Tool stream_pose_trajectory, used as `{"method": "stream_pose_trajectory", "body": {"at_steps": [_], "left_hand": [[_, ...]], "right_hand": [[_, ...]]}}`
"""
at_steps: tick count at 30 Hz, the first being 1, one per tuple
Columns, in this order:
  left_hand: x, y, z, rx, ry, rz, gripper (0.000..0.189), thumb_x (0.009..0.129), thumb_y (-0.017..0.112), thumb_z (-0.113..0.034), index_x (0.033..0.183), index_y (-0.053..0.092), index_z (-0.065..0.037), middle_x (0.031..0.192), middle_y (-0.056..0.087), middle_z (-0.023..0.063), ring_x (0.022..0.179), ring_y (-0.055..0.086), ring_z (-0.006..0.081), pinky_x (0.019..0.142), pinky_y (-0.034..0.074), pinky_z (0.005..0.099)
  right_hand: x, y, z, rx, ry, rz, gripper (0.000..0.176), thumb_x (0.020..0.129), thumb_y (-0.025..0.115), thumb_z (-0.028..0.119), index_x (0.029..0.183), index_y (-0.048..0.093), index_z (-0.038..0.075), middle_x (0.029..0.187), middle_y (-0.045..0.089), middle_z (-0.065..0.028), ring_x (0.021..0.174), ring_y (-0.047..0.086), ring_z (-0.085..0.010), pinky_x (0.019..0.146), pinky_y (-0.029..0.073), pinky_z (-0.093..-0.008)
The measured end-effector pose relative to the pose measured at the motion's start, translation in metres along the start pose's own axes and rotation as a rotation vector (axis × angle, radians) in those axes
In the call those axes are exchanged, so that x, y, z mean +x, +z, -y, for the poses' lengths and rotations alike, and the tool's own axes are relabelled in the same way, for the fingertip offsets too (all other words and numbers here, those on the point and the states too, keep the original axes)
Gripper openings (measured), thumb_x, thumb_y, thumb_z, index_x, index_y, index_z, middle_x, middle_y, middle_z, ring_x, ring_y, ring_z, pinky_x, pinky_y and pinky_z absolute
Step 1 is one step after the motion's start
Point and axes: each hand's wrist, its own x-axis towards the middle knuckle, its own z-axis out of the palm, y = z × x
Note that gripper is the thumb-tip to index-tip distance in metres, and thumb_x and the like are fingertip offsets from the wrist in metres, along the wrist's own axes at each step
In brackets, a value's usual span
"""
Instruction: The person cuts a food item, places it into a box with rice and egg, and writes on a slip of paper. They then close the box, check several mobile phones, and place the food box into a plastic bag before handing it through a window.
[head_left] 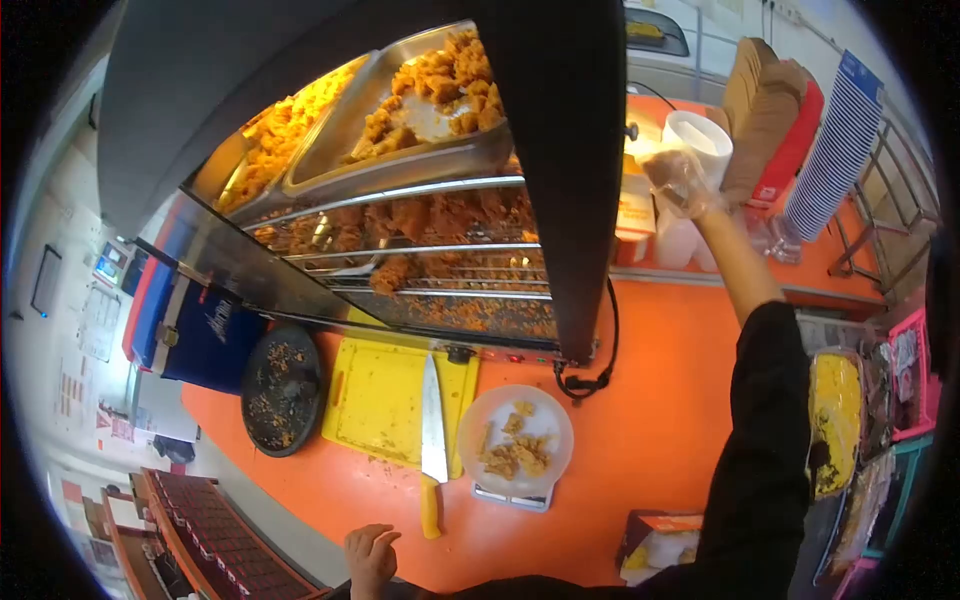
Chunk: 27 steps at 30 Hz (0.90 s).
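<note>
My right hand [680,178], in a clear plastic glove, reaches to the back shelf. It is beside a white tub [697,140] and above a stack of small white-and-orange boxes [635,205]. Glare and blur hide its fingertips. My left hand [372,553] hovers low by the counter's front edge, fingers loosely bent, with nothing in it. Near it lies a knife [432,440] with a yellow handle, its blade on a yellow cutting board [385,400]. A round bowl [480,420] with fried chicken pieces [520,455] stands on a small scale [513,497].
A heated display cabinet [570,200] holds metal trays [400,155] of fried food. Left of the board are a dark round pan [282,390] and a blue bag [212,335]. Stacked cups [833,150] and brown cartons [765,125] stand back right. A black cable [590,385] lies on the orange counter [660,400].
</note>
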Motion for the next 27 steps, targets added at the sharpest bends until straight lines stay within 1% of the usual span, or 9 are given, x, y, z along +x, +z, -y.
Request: {"method": "stream_pose_trajectory", "body": {"at_steps": [6,8,12,15,18,22,25,26,27], "left_hand": [[-0.004,0.006,-0.002,0.001,0.010,-0.044,0.028,0.063,0.056,0.004,0.086,0.062,-0.010,0.093,0.060,0.0038,0.088,0.056,0.0229,0.075,0.041,0.0365],[0.001,0.011,-0.009,-0.076,0.044,-0.089,0.029,0.063,0.057,0.005,0.087,0.062,-0.010,0.093,0.060,0.0051,0.088,0.056,0.0241,0.076,0.041,0.0369],[0.033,0.007,-0.056,-0.367,0.143,-0.243,0.035,0.064,0.061,0.006,0.094,0.063,-0.010,0.101,0.058,0.0103,0.095,0.054,0.0290,0.081,0.041,0.0386],[0.039,-0.027,-0.095,-0.650,0.126,-0.028,0.064,0.068,0.074,-0.015,0.124,0.045,-0.007,0.129,0.040,0.0180,0.119,0.039,0.0365,0.094,0.036,0.0453],[0.016,-0.049,-0.096,-0.911,0.173,0.090,0.085,0.066,0.078,-0.024,0.134,0.031,-0.007,0.139,0.027,0.0190,0.127,0.029,0.0399,0.101,0.030,0.0480],[-0.039,-0.030,-0.037,-1.356,0.016,0.892,0.050,0.081,0.067,-0.026,0.121,0.048,-0.002,0.120,0.051,0.0175,0.116,0.048,0.0248,0.096,0.038,0.0366],[-0.090,0.007,0.011,-1.175,-0.140,0.951,0.036,0.091,0.054,-0.029,0.112,0.056,0.000,0.107,0.058,0.0143,0.102,0.054,0.0180,0.088,0.043,0.0330],[-0.106,0.019,0.022,-1.179,-0.477,0.790,0.039,0.093,0.049,-0.034,0.114,0.055,-0.001,0.108,0.057,0.0140,0.101,0.054,0.0175,0.086,0.044,0.0323],[-0.116,0.027,0.032,-1.159,-0.807,0.611,0.043,0.095,0.045,-0.038,0.116,0.054,-0.002,0.109,0.056,0.0137,0.099,0.054,0.0169,0.083,0.045,0.0316]], "right_hand": [[-0.018,-0.078,-0.004,-0.304,-0.075,-0.305,0.026,0.080,0.053,0.008,0.105,0.055,0.003,0.070,0.059,-0.0058,0.057,0.059,-0.0188,0.048,0.046,-0.0304],[-0.045,-0.135,0.005,-0.174,0.132,-0.258,0.030,0.081,0.051,0.006,0.110,0.054,0.002,0.083,0.060,-0.0109,0.066,0.060,-0.0226,0.058,0.048,-0.0335],[-0.127,-0.318,0.073,0.249,-0.067,-0.534,0.028,0.080,0.053,0.007,0.108,0.056,0.002,0.094,0.060,-0.0177,0.080,0.060,-0.0321,0.071,0.047,-0.0380],[-0.174,-0.443,0.168,0.459,0.536,-0.116,0.023,0.080,0.056,0.009,0.102,0.059,0.001,0.094,0.061,-0.0175,0.079,0.059,-0.0333,0.071,0.046,-0.0389],[-0.207,-0.509,0.242,0.637,0.402,0.749,0.026,0.083,0.057,0.018,0.102,0.060,0.000,0.092,0.061,-0.0168,0.079,0.059,-0.0340,0.071,0.046,-0.0405],[-0.253,-0.416,0.341,1.099,0.070,0.406,0.039,0.082,0.061,0.035,0.099,0.059,0.000,0.091,0.062,-0.0148,0.076,0.059,-0.0313,0.071,0.046,-0.0419],[-0.267,-0.311,0.389,2.273,0.507,0.036,0.036,0.086,0.058,0.035,0.101,0.061,0.002,0.084,0.061,-0.0108,0.074,0.058,-0.0206,0.069,0.045,-0.0333],[-0.282,-0.244,0.397,2.283,0.778,-0.016,0.037,0.087,0.057,0.037,0.100,0.061,0.002,0.084,0.062,-0.0101,0.073,0.059,-0.0189,0.067,0.046,-0.0324],[-0.274,-0.220,0.398,1.755,1.027,0.093,0.038,0.088,0.056,0.036,0.101,0.060,0.001,0.085,0.062,-0.0110,0.071,0.060,-0.0190,0.064,0.047,-0.0319]]}}
